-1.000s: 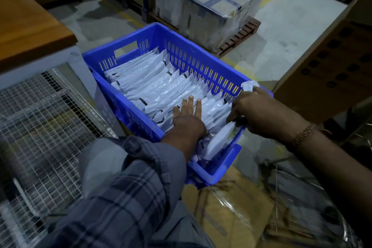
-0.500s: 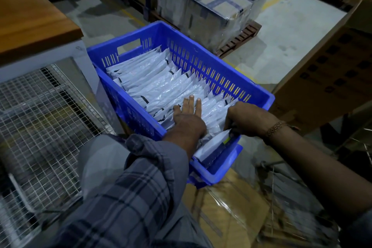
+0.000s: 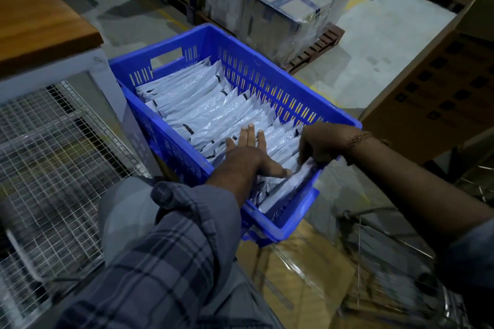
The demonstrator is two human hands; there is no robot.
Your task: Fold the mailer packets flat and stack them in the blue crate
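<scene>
Head view, left hand point(image 3: 247, 153) flat on mailer packets point(image 3: 213, 112), right hand point(image 3: 322, 143) pinching nearest packet point(image 3: 287, 189) at five o'clock in blue crate point(image 3: 267, 72), print unreadable.

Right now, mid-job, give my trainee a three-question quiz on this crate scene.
1. True or false: the left hand lies flat on the packets.
2. The right hand grips a packet at which end of the crate?
A. far end
B. near end
C. outside it
3. Fill in: the packets stand in a row, on ____.

Key:
1. True
2. B
3. edge
</scene>
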